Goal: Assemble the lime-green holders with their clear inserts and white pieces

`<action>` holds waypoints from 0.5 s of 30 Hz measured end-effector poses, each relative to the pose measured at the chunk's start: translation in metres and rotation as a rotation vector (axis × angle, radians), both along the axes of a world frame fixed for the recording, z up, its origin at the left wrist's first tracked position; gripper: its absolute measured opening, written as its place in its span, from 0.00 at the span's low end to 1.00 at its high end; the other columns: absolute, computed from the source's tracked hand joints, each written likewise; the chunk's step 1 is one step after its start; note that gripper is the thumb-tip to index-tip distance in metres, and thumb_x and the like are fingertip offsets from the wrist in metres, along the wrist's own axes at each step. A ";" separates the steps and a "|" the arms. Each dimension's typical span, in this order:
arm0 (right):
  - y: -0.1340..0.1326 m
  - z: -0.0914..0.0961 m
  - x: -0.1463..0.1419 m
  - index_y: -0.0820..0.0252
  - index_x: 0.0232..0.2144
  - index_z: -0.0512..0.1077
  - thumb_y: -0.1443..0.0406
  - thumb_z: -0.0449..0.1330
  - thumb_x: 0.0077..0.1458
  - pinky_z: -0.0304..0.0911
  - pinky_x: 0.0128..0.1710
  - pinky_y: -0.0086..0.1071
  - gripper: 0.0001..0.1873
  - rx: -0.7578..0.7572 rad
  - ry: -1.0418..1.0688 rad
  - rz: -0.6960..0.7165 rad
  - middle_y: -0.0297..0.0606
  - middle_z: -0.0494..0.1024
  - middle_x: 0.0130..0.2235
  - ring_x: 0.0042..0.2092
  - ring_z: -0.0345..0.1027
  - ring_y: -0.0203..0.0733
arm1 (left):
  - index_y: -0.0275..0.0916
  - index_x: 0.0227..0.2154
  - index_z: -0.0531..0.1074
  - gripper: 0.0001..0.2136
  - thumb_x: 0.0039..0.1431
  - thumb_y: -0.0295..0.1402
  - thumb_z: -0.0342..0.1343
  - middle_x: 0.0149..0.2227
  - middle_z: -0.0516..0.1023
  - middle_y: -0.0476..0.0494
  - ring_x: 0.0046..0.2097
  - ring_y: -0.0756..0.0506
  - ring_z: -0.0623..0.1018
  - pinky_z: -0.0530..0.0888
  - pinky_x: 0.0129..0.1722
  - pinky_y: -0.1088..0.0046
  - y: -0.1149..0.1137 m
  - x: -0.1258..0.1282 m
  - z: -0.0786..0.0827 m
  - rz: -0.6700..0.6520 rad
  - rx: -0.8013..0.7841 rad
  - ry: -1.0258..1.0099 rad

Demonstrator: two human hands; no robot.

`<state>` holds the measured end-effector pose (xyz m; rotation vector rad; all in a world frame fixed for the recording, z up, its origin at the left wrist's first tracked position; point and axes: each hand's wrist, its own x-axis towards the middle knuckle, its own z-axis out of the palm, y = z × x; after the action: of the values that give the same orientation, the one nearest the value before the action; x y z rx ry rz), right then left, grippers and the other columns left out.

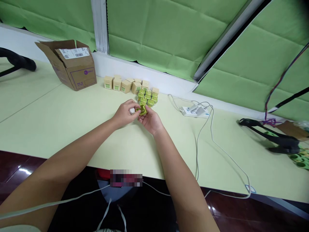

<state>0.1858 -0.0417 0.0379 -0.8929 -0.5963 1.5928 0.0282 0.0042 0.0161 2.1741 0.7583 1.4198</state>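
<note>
My right hand (151,121) grips a small yellow-green, cup-like piece (142,110) with a hollow facing up, thumb along its edge. My left hand (125,113) is closed beside it, its fingertips touching the piece's left side. A small white rounded thing (132,111) shows within the curl of my left fingers; its kind cannot be made out. Just beyond both hands stands a cluster of small green containers with loop tops (148,96). My fingers hide part of the held piece.
Several small cardboard boxes (117,84) stand along the wall behind the cluster. To the left is an open carton (80,72). A power strip (195,111) trails white cables on the right. A black stand (272,135) and green pieces (300,159) lie at far right.
</note>
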 end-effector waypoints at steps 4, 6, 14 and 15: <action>-0.001 -0.003 -0.002 0.60 0.33 0.77 0.62 0.60 0.70 0.69 0.28 0.25 0.12 0.016 -0.054 0.012 0.32 0.79 0.26 0.26 0.71 0.32 | 0.40 0.34 0.82 0.06 0.61 0.33 0.60 0.37 0.76 0.46 0.37 0.47 0.78 0.72 0.38 0.70 -0.001 0.000 0.001 -0.006 0.016 0.040; -0.001 -0.005 -0.003 0.60 0.33 0.78 0.62 0.63 0.68 0.69 0.28 0.24 0.11 0.043 -0.091 0.023 0.32 0.80 0.28 0.27 0.71 0.32 | 0.40 0.32 0.81 0.06 0.60 0.33 0.60 0.36 0.76 0.47 0.36 0.48 0.77 0.71 0.39 0.69 -0.002 -0.001 0.002 -0.012 0.005 0.071; -0.004 -0.006 -0.003 0.61 0.33 0.79 0.59 0.66 0.66 0.72 0.30 0.23 0.12 0.123 -0.234 0.041 0.33 0.82 0.30 0.30 0.73 0.32 | 0.40 0.28 0.79 0.06 0.58 0.31 0.59 0.35 0.75 0.47 0.36 0.48 0.76 0.70 0.41 0.69 -0.002 -0.004 0.004 -0.049 -0.055 0.125; -0.005 -0.005 -0.004 0.61 0.33 0.79 0.58 0.66 0.67 0.73 0.31 0.24 0.13 0.119 -0.247 0.039 0.34 0.82 0.30 0.30 0.73 0.32 | 0.40 0.28 0.79 0.06 0.58 0.31 0.59 0.34 0.75 0.47 0.35 0.48 0.75 0.69 0.40 0.69 -0.002 -0.004 0.005 -0.049 -0.067 0.126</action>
<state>0.1823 -0.0464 0.0325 -1.0009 -0.8779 1.4753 0.0239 0.0020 0.0206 2.2305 0.7800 1.2255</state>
